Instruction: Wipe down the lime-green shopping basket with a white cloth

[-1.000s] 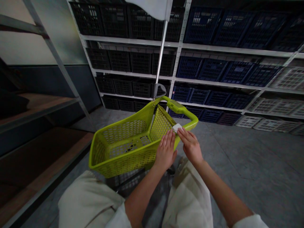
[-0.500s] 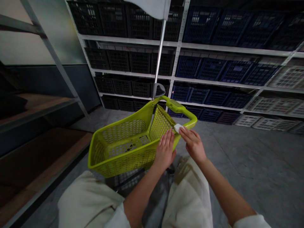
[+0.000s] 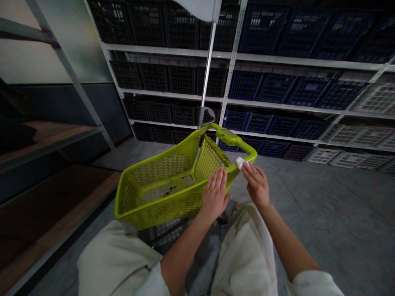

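Right hand point(image 3: 258, 185) has crumpled white cloth point(image 3: 240, 163) at its fingertips, against the near end of the handle point(image 3: 251, 153) on the lime-green shopping cart point(image 3: 173, 206). Left hand point(image 3: 215, 195) lies on the near rim, fingers extended, unclenched. Cart's on grey floor point(image 3: 296, 193), in front of white shelving point(image 3: 233, 61) with black and blue crates point(image 3: 275, 87).

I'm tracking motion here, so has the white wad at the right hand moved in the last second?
Yes. Against the green cart, the white wad has shifted rightward in the view, closer to the cart's handle bend.
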A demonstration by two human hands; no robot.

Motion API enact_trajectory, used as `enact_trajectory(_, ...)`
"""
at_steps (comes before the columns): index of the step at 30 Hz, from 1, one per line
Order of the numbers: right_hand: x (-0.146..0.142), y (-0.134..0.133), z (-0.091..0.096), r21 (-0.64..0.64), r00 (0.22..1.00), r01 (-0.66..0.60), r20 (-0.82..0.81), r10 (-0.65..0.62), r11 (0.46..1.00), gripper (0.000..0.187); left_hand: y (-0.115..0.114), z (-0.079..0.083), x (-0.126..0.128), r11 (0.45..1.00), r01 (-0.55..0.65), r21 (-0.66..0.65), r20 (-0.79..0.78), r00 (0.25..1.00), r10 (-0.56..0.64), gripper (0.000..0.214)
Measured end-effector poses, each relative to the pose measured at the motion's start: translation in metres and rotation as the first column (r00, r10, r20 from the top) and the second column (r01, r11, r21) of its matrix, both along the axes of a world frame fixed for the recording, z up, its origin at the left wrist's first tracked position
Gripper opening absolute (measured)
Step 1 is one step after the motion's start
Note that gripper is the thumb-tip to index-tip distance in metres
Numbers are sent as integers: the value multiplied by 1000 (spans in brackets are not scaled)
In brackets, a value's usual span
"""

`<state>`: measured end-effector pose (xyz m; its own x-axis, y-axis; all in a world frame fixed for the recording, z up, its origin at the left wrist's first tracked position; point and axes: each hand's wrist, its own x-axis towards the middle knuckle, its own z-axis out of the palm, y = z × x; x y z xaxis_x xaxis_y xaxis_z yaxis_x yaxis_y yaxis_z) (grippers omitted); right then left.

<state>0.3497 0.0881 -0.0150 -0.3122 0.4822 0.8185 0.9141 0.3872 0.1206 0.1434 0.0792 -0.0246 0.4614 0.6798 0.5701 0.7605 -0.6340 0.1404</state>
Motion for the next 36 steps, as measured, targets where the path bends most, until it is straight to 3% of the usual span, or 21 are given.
enact_trajectory(4,9,7,3,89,988,72,-145,-59,993,75,1,-1,1,1000,-15,11,-20,1000,15,84)
enact_trajectory(9,-5,-2,-4,-76,989,-145,28,147,987,75,0,0,2,1000,-30,9,-21,999,30,87)
enact_trajectory(15,11,5,1,78,990,15,-139,-4,997,76,0,0,1,1000,-20,13,-17,1000,20,85)
enact_trajectory(20,0,0,1,-69,990,-139,25,141,988,77,1,-1,2,1000,-16,11,-4,1000,16,84)
enact_trajectory(26,11,12,16,55,984,58,-170,-48,997,73,2,-1,2,999,-22,24,-38,999,23,83)
enact_trajectory(32,-11,2,20,-101,990,-106,78,115,989,69,1,-1,3,999,-23,23,-16,1000,24,83)
enact_trajectory(36,5,10,28,-16,999,50,-20,-51,999,70,1,1,2,1000,-7,16,-21,1000,7,82)
